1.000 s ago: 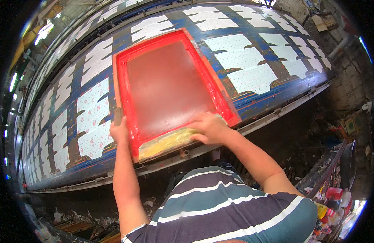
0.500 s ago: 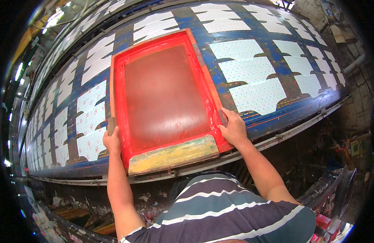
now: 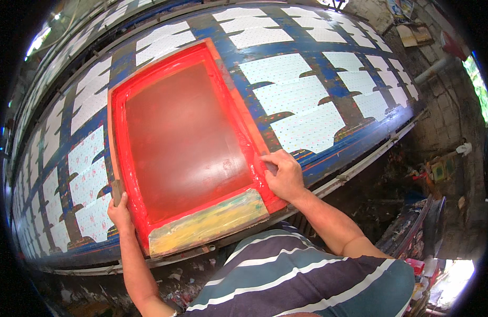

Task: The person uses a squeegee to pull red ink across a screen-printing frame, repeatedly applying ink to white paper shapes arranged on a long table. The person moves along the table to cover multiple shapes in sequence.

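Note:
A screen-printing frame point(image 3: 180, 142) lies slanted in front of me over the long blue table. Its border is bright red, its mesh dark brownish red, and a strip smeared with yellow and green point(image 3: 209, 219) runs along the near end. My left hand point(image 3: 120, 213) is closed round the near part of the frame's left edge, by a small wooden piece point(image 3: 116, 191). On the opposite edge, my right hand point(image 3: 284, 176) has its fingers curled over the frame's side; the fingertips are partly hidden. White cut fabric pieces with small coloured dots point(image 3: 302, 111) lie to the right.
More white fabric pieces point(image 3: 88, 185) lie in rows on the blue table point(image 3: 333, 164), left and far. A metal rail point(image 3: 354, 171) follows the table's near edge. At the right stand a rough block wall point(image 3: 444, 100) and clutter on the floor.
The frame, both hands and the table now appear further left and slightly lower in the view, and more of the right wall shows. Both hands stay at the frame's sides.

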The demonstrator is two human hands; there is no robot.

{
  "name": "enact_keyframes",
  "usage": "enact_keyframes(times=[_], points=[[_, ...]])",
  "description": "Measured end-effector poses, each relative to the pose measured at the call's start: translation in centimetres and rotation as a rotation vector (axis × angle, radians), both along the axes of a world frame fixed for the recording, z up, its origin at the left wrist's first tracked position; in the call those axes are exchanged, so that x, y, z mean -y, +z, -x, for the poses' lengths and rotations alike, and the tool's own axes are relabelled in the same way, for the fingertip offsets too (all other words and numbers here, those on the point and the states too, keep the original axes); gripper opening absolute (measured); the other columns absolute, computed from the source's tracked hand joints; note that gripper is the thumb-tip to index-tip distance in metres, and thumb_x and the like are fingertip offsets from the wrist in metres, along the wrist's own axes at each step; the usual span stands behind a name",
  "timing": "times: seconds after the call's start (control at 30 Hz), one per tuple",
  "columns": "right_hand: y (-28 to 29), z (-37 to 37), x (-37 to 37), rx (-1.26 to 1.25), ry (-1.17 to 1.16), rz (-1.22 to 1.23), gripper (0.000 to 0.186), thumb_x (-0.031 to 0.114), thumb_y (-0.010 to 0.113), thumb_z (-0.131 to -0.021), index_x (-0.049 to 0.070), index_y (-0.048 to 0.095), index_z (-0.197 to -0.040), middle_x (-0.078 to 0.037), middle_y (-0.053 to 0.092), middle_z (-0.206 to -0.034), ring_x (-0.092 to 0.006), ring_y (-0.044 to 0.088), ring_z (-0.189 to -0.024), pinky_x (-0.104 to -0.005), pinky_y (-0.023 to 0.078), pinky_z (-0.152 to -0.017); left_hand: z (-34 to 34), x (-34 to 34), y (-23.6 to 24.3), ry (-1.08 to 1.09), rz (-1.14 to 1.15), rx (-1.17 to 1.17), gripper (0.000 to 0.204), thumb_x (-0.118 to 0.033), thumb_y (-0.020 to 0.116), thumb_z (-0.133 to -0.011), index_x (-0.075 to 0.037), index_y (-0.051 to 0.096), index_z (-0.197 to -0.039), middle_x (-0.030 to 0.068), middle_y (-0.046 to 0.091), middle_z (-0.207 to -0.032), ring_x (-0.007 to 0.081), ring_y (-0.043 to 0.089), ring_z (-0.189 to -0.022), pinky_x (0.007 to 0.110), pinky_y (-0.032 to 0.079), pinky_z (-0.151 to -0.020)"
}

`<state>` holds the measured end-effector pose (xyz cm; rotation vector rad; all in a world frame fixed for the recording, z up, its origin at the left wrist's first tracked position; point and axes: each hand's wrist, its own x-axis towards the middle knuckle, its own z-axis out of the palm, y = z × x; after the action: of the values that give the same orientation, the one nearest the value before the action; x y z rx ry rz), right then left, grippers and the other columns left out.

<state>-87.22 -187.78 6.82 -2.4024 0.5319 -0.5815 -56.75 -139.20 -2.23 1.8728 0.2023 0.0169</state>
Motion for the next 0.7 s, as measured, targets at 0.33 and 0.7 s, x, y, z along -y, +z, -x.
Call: enact_keyframes(times=[0.33,0.7], points=[[0.9,2.3,10.8,-0.021,-0.076,-0.034,0.030,0.001,0.074,-0.085,0.012,0.085,-0.110,-0.015,0.077,-0.109,-0.0398,0.075,-0.105,-0.0491,0.061,-0.091,3.0,10.5,3.4,0.004,0.055,0.063,0.025,-0.010,0.089,-0.098,0.002,0.081,-0.118,0.0054,0.082,-0.106,0.0131,0.073,-0.087,0.033,0.058,-0.083],[-2.5,12.2,32.2,-0.073,-0.238,-0.083,0.037,-0.007,0.071,-0.081,0.012,0.085,-0.110,-0.015,0.074,-0.105,-0.0384,0.075,-0.100,-0.0470,0.061,-0.087,14.8,34.8,2.9,0.001,0.106,0.129,0.024,-0.012,0.091,-0.094,0.000,0.079,-0.112,0.0047,0.080,-0.100,0.0124,0.071,-0.084,0.032,0.058,-0.080]])
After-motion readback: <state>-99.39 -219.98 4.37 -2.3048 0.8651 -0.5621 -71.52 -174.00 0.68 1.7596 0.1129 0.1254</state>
